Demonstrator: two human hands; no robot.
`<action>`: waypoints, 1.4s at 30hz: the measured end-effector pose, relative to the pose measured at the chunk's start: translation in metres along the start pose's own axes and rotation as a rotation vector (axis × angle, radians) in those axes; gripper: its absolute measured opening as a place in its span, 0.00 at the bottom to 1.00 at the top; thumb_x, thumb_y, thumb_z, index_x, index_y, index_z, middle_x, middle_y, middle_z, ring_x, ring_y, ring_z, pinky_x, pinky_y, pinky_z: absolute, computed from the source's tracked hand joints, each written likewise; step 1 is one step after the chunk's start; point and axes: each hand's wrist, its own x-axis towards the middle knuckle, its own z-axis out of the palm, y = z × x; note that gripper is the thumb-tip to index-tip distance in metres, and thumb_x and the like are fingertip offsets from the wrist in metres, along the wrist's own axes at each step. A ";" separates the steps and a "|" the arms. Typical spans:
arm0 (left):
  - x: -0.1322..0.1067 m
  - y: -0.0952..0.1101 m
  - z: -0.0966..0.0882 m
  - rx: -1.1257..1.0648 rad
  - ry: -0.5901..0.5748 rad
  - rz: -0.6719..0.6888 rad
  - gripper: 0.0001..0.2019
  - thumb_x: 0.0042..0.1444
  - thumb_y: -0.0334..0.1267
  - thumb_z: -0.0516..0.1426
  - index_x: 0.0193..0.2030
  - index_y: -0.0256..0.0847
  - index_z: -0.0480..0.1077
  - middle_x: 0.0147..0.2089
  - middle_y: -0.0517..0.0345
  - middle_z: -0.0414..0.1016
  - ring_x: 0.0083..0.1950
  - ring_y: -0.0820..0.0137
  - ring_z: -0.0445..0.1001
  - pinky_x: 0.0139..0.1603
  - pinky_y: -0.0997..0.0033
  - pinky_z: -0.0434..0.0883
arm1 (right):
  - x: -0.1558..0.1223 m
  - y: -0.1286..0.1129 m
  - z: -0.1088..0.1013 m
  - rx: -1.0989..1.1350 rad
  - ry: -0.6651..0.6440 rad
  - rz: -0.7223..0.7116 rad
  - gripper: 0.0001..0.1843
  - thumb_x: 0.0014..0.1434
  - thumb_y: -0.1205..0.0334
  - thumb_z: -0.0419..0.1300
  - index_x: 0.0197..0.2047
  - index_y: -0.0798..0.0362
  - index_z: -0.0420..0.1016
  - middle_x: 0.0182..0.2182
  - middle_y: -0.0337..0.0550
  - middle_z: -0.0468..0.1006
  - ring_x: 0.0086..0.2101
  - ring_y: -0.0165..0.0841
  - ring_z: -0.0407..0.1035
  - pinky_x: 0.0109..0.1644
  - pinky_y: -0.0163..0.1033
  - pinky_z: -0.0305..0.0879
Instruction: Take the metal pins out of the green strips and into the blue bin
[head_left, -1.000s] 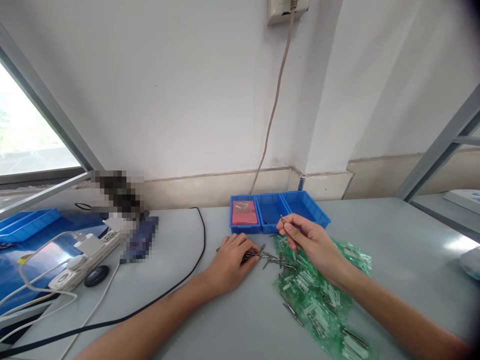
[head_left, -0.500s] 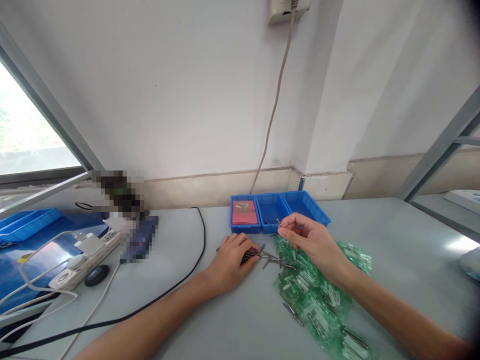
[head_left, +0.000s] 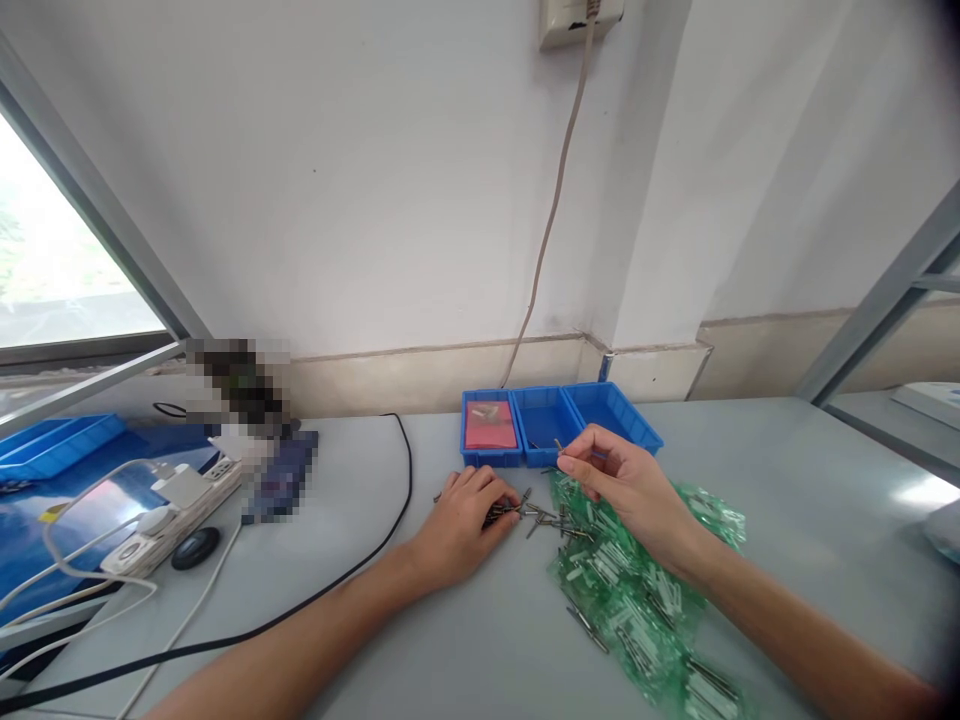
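Note:
My left hand (head_left: 474, 522) lies palm down on the table, its curled fingers and thumb wrapped around part of a loose pile of thin metal pins (head_left: 541, 515). The palm hides how many it covers. To the right, my right hand (head_left: 616, 478) is raised in front of the blue bins, pinching one small metal pin (head_left: 558, 445) between thumb and forefinger. Below that hand and forearm, green plastic bags (head_left: 634, 610) are spread out, with pale strips and more metal pins in and on them.
Three joined blue bins stand by the wall: the left bin (head_left: 491, 458) holds a red card, the middle bin (head_left: 544, 412) a few pins, beside the right bin (head_left: 611, 408). A black cable (head_left: 330, 590) crosses the table at left, near a power strip (head_left: 169, 515) and a black mouse (head_left: 196, 548).

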 end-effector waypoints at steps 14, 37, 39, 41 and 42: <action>0.000 -0.001 0.001 0.014 0.011 0.013 0.03 0.72 0.37 0.60 0.50 0.45 0.73 0.50 0.58 0.76 0.50 0.63 0.72 0.52 0.60 0.63 | 0.001 0.001 0.001 0.029 0.011 0.013 0.25 0.66 0.34 0.63 0.41 0.50 0.78 0.32 0.39 0.74 0.25 0.29 0.61 0.30 0.38 0.56; -0.001 0.000 0.000 -0.008 0.005 0.000 0.03 0.71 0.36 0.61 0.50 0.45 0.73 0.50 0.58 0.76 0.51 0.62 0.71 0.53 0.59 0.63 | 0.004 0.005 -0.002 0.010 0.047 0.003 0.18 0.57 0.45 0.74 0.36 0.48 0.76 0.26 0.35 0.70 0.27 0.32 0.62 0.31 0.38 0.57; 0.000 0.000 0.000 -0.012 0.002 0.000 0.03 0.71 0.36 0.61 0.50 0.45 0.73 0.50 0.58 0.76 0.51 0.62 0.71 0.53 0.59 0.63 | 0.003 0.005 -0.002 0.014 0.045 0.006 0.18 0.58 0.45 0.74 0.37 0.48 0.75 0.26 0.34 0.69 0.27 0.32 0.61 0.30 0.38 0.56; 0.000 0.000 0.000 -0.012 0.006 0.005 0.03 0.71 0.36 0.60 0.50 0.45 0.73 0.50 0.58 0.76 0.51 0.61 0.71 0.53 0.59 0.63 | 0.003 0.005 -0.002 0.026 0.042 0.012 0.17 0.60 0.46 0.73 0.38 0.48 0.75 0.27 0.34 0.69 0.27 0.32 0.60 0.30 0.38 0.55; -0.001 0.000 0.000 -0.011 0.006 0.008 0.03 0.72 0.36 0.60 0.50 0.45 0.73 0.50 0.58 0.76 0.51 0.61 0.71 0.53 0.59 0.63 | 0.003 0.005 -0.002 0.034 0.041 0.014 0.17 0.60 0.46 0.73 0.38 0.48 0.75 0.27 0.34 0.68 0.27 0.31 0.60 0.30 0.38 0.55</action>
